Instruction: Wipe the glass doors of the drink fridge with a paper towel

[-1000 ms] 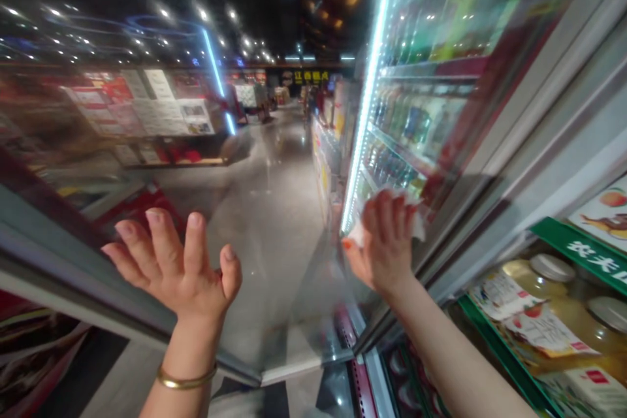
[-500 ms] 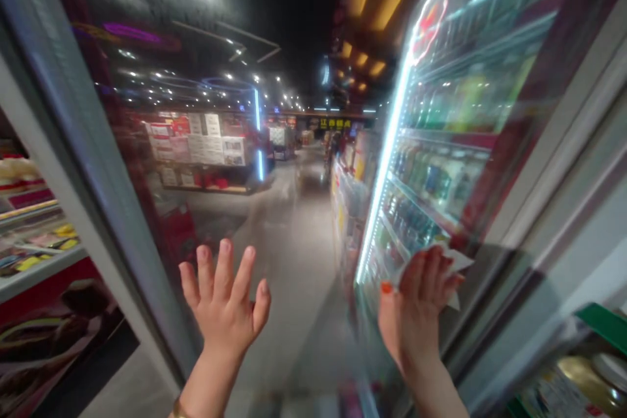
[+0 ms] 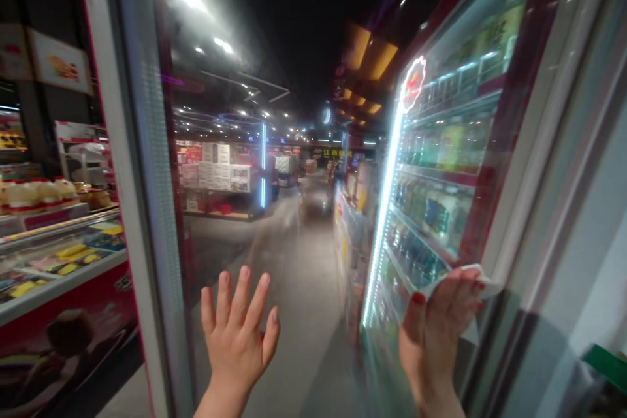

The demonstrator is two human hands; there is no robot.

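The left hand (image 3: 238, 333) is raised with its back to the camera, fingers spread wide apart and the palm laid flat against the glass door (image 3: 294, 78), low down and just to the right of the door's pale left frame (image 3: 140, 209). The right hand (image 3: 438, 333) is up at about the same height, well apart from the left, near the door's dark red right edge (image 3: 494, 163). Its fingers lie close together and flat over a white cloth (image 3: 482, 284), pinning it against the glass, and the thumb with a red-painted nail sticks out to the side. A corner of the cloth pokes out past the fingertips, while the rest is hidden under the hand. Above the right hand the glass shows rows of drink bottles (image 3: 435, 209) on shelves, a bright white light strip (image 3: 385, 209) running down beside them, and a round red sticker (image 3: 413, 83) near the top. Whether the bottles are seen through the pane or mirrored in it is hard to tell. Between the two hands the glass shows a long shop aisle (image 3: 298, 261) with ceiling lights and stacked boxes (image 3: 218, 166) far off. Left of the door frame stands a chilled display counter (image 3: 63, 268) with a red front, with packed food under its lid. A green edge (image 3: 607, 362) shows at the lower right.
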